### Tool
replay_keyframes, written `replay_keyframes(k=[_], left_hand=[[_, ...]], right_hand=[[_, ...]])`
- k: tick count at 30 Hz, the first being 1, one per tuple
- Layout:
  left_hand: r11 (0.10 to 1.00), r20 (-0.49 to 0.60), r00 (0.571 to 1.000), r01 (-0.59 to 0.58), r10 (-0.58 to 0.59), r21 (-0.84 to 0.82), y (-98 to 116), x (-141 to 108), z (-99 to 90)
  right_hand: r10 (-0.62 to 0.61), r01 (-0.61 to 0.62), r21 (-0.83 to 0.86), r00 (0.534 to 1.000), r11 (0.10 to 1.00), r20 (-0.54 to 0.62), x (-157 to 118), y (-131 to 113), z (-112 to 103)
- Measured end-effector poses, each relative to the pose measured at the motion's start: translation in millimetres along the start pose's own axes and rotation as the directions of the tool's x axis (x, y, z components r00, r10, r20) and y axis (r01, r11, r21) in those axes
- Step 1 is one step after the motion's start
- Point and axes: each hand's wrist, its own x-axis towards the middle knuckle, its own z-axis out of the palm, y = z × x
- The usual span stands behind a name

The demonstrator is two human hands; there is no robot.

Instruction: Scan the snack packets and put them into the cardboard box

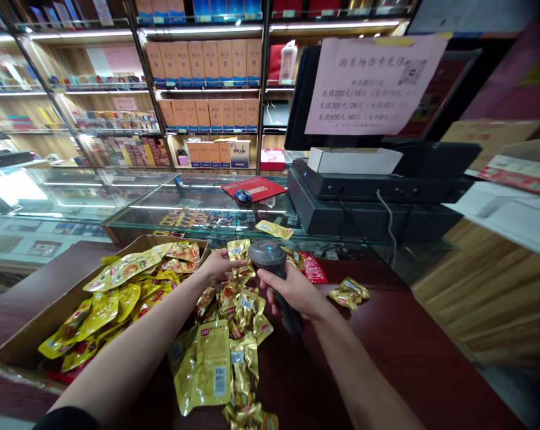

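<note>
My right hand (292,289) is wrapped round the handle of a black barcode scanner (267,255), whose head points away from me. Just left of it, my left hand (220,265) pinches a gold snack packet (238,249) with a small barcode label facing up. Beneath my hands a heap of shiny gold snack packets (246,304) lies on the dark red table. A larger flat gold pouch (213,364) with a barcode rests nearer to me. To the left, a cardboard box (14,346) holds many yellow and gold packets.
Right of the scanner lie a red packet (313,269) and a gold packet (349,292). Behind stands a glass counter (198,206) with a mouse (243,196) on a red pad. A monitor with a paper sign (372,89) stands on a black cash drawer (363,216) at the right.
</note>
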Motion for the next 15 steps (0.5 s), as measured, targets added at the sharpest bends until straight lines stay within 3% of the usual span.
replay_keyframes(k=[5, 15], left_hand=[[0.977, -0.048, 0.986, -0.150, 0.159, 0.152, -5.4, -0.1, 4.1], [0.953, 0.011, 0.973, -0.229, 0.231, 0.201, -8.5, 0.8, 4.5]], right_hand=[[0.018, -0.019, 0.029, 1.000, 0.999, 0.025, -0.6, 2.3, 8.7], [0.034, -0.034, -0.002, 0.998, 0.999, 0.051, -0.3, 0.9, 11.5]])
